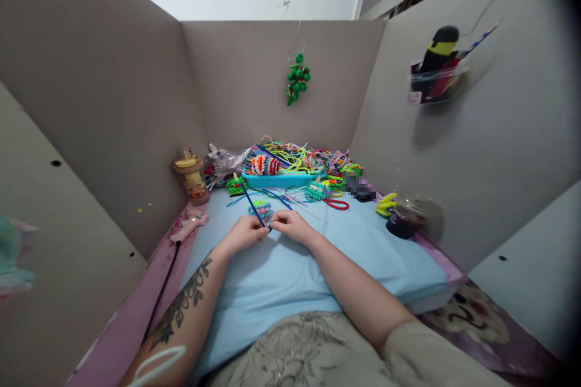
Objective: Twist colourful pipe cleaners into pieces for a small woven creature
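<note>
A light blue pillow [281, 278] fills the middle. On its far part, the left hand [245, 233] and right hand [294, 225] meet. Both pinch the near end of a thin blue cord [251, 199], which slants far-left beside a small woven piece [262, 211].

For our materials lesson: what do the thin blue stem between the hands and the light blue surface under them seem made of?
Thin blue stem: probably a pipe cleaner or cord, matte; straight, too small to confirm. Light blue surface: soft matte cloth, creased, padded.
</note>
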The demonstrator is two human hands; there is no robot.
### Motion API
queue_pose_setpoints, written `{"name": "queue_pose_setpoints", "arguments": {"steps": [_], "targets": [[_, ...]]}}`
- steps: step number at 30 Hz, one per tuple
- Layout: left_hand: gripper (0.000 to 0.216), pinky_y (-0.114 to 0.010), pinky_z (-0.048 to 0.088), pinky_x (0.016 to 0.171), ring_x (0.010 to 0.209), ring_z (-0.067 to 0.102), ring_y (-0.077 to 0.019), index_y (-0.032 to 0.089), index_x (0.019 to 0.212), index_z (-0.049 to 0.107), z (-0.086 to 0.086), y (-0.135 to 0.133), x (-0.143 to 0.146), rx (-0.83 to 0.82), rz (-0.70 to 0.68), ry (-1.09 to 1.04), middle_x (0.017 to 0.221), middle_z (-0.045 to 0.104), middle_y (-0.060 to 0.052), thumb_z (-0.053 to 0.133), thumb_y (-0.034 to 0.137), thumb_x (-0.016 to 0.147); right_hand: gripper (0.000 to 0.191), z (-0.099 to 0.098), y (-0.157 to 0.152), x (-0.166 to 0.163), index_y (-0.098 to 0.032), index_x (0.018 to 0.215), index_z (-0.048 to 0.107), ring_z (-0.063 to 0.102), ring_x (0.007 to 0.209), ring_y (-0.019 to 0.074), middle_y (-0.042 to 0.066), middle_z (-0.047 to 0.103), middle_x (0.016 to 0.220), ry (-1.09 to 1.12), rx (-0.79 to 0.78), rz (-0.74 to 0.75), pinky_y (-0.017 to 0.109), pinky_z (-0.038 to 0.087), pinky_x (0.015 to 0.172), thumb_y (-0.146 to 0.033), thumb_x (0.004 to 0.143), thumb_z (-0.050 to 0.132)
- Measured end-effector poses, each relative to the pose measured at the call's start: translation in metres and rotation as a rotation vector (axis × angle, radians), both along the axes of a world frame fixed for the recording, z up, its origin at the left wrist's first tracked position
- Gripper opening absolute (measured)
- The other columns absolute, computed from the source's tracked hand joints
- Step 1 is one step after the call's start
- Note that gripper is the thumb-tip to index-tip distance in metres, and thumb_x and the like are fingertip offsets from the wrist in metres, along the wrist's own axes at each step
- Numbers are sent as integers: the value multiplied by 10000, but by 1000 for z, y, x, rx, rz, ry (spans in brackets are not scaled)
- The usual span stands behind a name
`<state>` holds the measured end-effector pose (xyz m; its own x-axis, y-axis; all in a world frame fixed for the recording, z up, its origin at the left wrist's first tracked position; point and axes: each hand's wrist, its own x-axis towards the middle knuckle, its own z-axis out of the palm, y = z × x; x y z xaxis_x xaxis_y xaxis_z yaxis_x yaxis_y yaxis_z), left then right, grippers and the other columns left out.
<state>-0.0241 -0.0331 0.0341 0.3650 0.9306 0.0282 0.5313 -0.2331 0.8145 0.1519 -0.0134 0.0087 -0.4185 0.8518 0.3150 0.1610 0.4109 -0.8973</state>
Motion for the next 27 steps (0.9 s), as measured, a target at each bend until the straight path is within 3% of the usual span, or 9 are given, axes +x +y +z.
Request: {"name": "queue_pose_setpoints", "arguments": {"steps": [3,9,13,16,21,24,27], "targets": [[273,-227,294,449,447,469,-127,140,544,606,-2,0,3,58,-5,46,475,567,-17,546,363,691,181,-4,2,-4,-147,640,578,373,462,67,-52,472,505,83,-81,-9,196,288,464,-316,700,602],[315,-225,353,505,523,524,-134,120,609,619,-2,-1,10,157,199,-41,555,605,-39,505,390,724,230,-4,-2,-14,-151,699,596,348,421,66,-58,441,479,307,-172,-3,205,266,425,-378,689,629],[329,-220,361,481,476,509,-121,117,588,631,-4,0,13,135,209,-51,524,603,-39,519,396,723,225,-7,-1,-15,-152,580,564,338,424,59,-58,428,479,354,-153,-91,207,242,423,-338,625,682],[335,-215,364,433,446,510,-116,106,681,653,-10,2,16,71,210,-126,562,626,-48,526,413,727,234,-13,4,-13,-163,600,537,313,408,57,-69,409,463,383,-190,-139,207,220,412,-358,639,660],[354,-203,423,424,610,611,-169,110,883,642,-15,2,19,117,261,-324,676,656,-66,581,410,706,264,-20,9,-10,-178,595,471,299,417,63,-80,375,438,340,-154,-198,206,213,427,-377,681,622],[325,-198,421,410,576,601,-158,121,833,647,-14,1,19,175,276,-327,615,638,-50,571,417,723,279,-18,8,-13,-176,578,462,298,433,64,-72,381,454,329,-146,-177,207,215,432,-380,671,628],[289,-195,411,399,539,585,-142,130,799,649,-16,2,20,211,266,-335,604,634,-40,577,400,725,310,-16,7,-17,-188,591,444,269,405,60,-79,356,448,423,-236,-156,205,185,401,-432,666,621]]}}
